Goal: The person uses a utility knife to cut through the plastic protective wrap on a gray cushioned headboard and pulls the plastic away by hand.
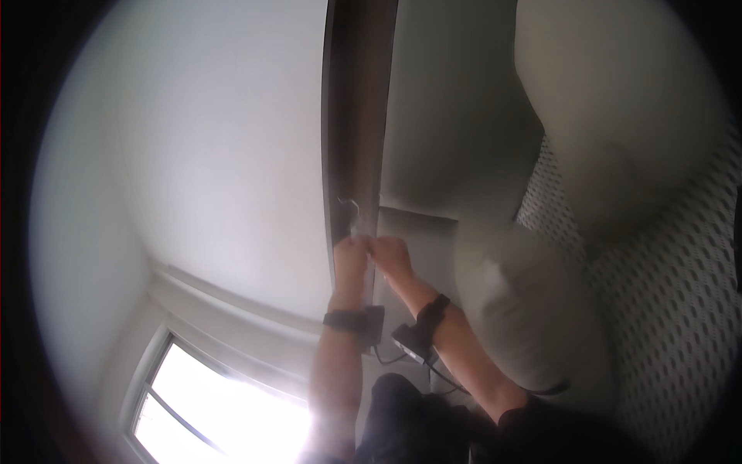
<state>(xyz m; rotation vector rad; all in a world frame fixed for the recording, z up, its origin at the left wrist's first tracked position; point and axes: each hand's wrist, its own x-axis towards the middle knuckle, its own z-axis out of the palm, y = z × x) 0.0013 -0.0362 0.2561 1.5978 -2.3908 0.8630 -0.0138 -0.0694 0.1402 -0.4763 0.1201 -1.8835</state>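
Over a long dark brown wooden ledge [359, 116], my left hand [352, 259] and my right hand [390, 257] meet with their fingers closed. A small, thin, pale thing [355, 223] with a bright curved edge pokes out just beyond my left fingers; blur hides its kind. My right fingertips press close beside the left ones, and whatever they pinch is hidden. Each wrist wears a black strap with a small box, the left box [374, 325] and the right box [413, 340], with dark cables hanging from them.
A pale wall [224, 155] rises left of the ledge, with a bright window [209, 410] at lower left. Grey padded panels [456, 116] line the ledge's right side. Large light pillows [533, 325] lie on a patterned bedcover [665, 309] at the right.
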